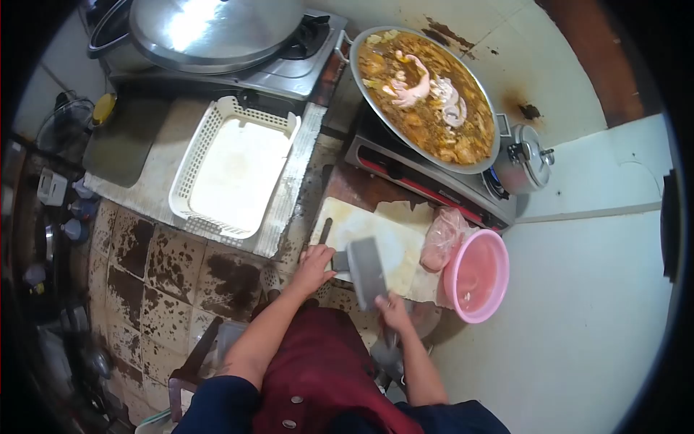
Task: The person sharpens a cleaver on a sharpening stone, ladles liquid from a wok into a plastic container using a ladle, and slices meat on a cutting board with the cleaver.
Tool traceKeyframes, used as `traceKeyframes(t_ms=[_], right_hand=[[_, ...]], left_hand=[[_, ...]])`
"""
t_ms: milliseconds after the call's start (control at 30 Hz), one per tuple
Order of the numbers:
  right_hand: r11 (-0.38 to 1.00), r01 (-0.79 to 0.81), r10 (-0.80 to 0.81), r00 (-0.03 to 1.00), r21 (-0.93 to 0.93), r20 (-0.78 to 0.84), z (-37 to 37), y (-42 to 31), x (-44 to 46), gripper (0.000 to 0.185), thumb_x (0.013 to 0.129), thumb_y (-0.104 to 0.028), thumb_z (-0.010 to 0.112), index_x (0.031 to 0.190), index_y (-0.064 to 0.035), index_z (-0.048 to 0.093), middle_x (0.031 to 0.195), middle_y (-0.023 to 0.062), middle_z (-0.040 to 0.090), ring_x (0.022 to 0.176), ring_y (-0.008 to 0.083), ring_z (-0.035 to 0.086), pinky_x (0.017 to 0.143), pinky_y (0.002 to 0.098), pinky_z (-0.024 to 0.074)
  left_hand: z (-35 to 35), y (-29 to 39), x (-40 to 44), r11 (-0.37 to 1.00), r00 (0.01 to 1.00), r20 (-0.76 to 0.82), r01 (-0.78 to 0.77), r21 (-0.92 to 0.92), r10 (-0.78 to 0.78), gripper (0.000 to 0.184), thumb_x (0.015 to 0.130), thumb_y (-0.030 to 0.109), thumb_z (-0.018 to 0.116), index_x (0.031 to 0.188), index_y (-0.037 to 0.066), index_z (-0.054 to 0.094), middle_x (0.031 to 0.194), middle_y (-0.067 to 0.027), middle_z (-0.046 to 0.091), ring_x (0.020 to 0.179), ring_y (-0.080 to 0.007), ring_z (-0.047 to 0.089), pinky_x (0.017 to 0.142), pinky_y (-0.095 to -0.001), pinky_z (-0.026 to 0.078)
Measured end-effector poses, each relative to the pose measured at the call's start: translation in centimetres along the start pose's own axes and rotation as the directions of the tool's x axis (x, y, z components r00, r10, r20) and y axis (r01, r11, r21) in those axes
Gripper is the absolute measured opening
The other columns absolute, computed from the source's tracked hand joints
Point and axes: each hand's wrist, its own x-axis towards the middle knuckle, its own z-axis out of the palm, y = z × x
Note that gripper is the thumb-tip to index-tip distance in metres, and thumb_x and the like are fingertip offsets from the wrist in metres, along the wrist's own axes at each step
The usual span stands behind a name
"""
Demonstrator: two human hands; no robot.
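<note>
My right hand (394, 312) is closed around the handle of a cleaver (367, 273), whose wide, slightly blurred blade hangs over a white cutting board (394, 242). At the board's near left corner, my left hand (314, 267) grips the edge, fingers over the top. Between that hand and the blade is a dark patch, which I cannot make out. Right of the board, a clear plastic bag (442, 242) with pale pink contents lies against a pink bowl (502, 283). The bowl holds pinkish liquid and a few small pale bits.
A wide pan (361, 72) of brown stew, topped with pale raw-looking pieces, sits on a gas stove (426, 189). A pressure cooker (531, 160) stands beside it. At left are a white plastic basket (189, 170) and a large lidded pot (210, 32). A wall borders the right.
</note>
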Motion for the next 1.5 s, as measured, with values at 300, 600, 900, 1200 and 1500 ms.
traceKeyframes(t_ms=[300,600,900,1200,1500], right_hand=[[0.974,0.066,-0.056,0.997,0.216,-0.053,-0.1,-3.3,-1.0,0.033,0.09,-0.025,0.059,0.101,0.0058,0.057,0.087,0.0253,0.062,0.087,0.0311,0.063,0.08,0.0415,0.0471],[0.936,-0.322,0.336,0.938,0.143,-0.084,-2.6,-5.9,6.5,0.031,0.091,-0.026,0.058,0.098,0.0041,0.057,0.072,0.0198,0.06,0.066,0.0305,0.059,0.063,0.0423,0.0468],[0.979,-0.173,0.198,0.922,0.104,-0.334,0.7,-0.4,10.2,0.029,0.092,-0.028,0.059,0.086,-0.0002,0.054,0.064,0.0059,0.056,0.052,0.0159,0.051,0.052,0.0341,0.0448],[0.935,-0.235,0.247,0.969,0.266,-0.014,1.3,-1.9,2.3,0.027,0.093,-0.025,0.057,0.097,0.0015,0.057,0.067,0.0089,0.058,0.061,0.0181,0.056,0.059,0.0334,0.0461],[0.724,-0.547,0.416,0.832,0.421,0.366,-1.4,-7.2,-3.1,0.029,0.092,-0.028,0.057,0.099,0.0002,0.058,0.066,0.0074,0.058,0.058,0.0205,0.057,0.056,0.036,0.0478]], left_hand=[[0.3,0.0,-0.4,1.0,1.0,-0.017,0.002,0.01,-0.002,0.053,0.069,0.013,0.077,0.117,0.009,0.054,0.116,-0.0098,0.052,0.115,-0.0319,0.045,0.095,-0.0433,0.037],[-0.4,0.5,0.5,1.0,1.0,-0.013,-0.002,0.027,0.002,0.053,0.068,0.011,0.077,0.116,0.008,0.055,0.116,-0.0095,0.053,0.113,-0.031,0.047,0.093,-0.0419,0.038],[0.1,0.5,0.4,1.0,0.999,-0.035,0.01,0.01,-0.01,0.053,0.067,0.012,0.078,0.116,0.009,0.055,0.114,-0.0091,0.053,0.112,-0.0305,0.047,0.093,-0.0421,0.038],[0.0,0.2,-0.3,0.999,0.999,-0.011,0.038,0.002,-0.038,0.056,0.066,0.013,0.078,0.117,0.009,0.055,0.117,-0.0099,0.053,0.115,-0.0308,0.046,0.095,-0.0425,0.037],[0.2,0.6,0.2,0.999,1.0,-0.014,0.023,0.031,-0.022,0.055,0.066,0.012,0.078,0.116,0.009,0.055,0.116,-0.0097,0.053,0.114,-0.0319,0.046,0.094,-0.0422,0.038]])
